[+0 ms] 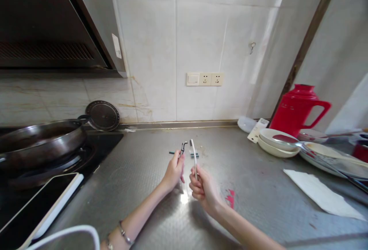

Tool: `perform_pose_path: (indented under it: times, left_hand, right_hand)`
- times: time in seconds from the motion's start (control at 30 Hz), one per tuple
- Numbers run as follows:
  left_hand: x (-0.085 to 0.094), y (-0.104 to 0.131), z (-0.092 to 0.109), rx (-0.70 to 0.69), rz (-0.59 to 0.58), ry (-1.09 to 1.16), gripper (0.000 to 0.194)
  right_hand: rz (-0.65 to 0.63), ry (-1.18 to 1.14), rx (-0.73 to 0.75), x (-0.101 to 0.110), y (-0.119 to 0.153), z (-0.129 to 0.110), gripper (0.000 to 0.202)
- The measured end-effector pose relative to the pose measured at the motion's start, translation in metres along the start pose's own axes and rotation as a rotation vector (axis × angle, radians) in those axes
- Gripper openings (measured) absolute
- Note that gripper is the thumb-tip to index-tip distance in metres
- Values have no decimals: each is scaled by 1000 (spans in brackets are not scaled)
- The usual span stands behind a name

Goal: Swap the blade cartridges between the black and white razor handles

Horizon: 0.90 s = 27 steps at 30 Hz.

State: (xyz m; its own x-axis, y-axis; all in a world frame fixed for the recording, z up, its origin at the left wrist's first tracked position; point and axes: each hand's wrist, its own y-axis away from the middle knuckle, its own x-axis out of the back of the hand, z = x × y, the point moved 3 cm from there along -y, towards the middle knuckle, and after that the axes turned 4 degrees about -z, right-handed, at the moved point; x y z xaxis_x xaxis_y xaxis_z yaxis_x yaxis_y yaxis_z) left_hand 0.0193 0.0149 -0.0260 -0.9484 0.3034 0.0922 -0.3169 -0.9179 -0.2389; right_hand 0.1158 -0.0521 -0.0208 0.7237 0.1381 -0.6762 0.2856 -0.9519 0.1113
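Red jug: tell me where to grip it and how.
Grip the looped handle of the red jug, probably best from the right and slightly above. The handle juts out on that side with an open loop for fingers, and the jug stands upright; stacked bowls crowd its front.

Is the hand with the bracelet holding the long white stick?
No, the left hand, with the bracelet, holds a small dark thing, and the white stick is in the right hand.

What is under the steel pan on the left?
Black cooktop and part of a burner show below the pan at its near right; the pan covers the rest.
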Motion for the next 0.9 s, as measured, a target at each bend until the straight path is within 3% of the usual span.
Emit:
perform_pose_path:
  times: [0.1,0.27,0.47,0.63,0.8,0.9]
  left_hand:
    - [-3,2,2,14,-20,-15,34]
    - [-1,2,5,-20,-12,-19,34]
    - [-1,2,4,-35,-3,-19,33]
    - [0,3,5,-41,11,-35,32]
    - [0,2,6,-30,6,-26,33]
    - [-1,3,6,-30,-5,-29,33]
  right_hand:
    - [14,-18,30,-1,-1,-5,45]
    - [15,16,-63,-2,7,10,46]
    - [-24,-48,13,-8,6,-8,40]
    - [-12,5,-80,-5,10,5,43]
    - [14,-44,7,-4,9,-1,40]
    - [17,-87,-34,-4,7,0,39]
